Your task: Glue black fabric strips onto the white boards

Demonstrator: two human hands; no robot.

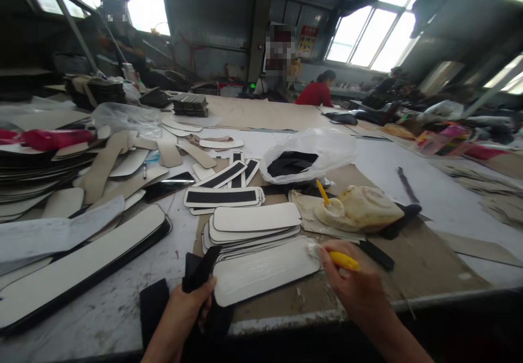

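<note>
My right hand [354, 289] grips a yellow-handled brush [344, 260] whose tip rests on the right end of a white rounded strip [265, 270] lying on brown cardboard at the table's front edge. The strip's surface looks wet with glue. My left hand [186, 311] holds a black fabric piece [200, 269] just left of that strip. Behind the strip lies a stack of similar white strips [255, 221]. To the right stands a glue-crusted pot [359, 207] with another yellow brush [322, 192] stuck in it.
Black-striped strips [223, 195] lie farther back. A long white-and-black panel [81, 267] and piles of beige cut pieces [106, 167] fill the left. A plastic bag [308, 153] holds black material. Other people work at the far side, one in red [316, 91].
</note>
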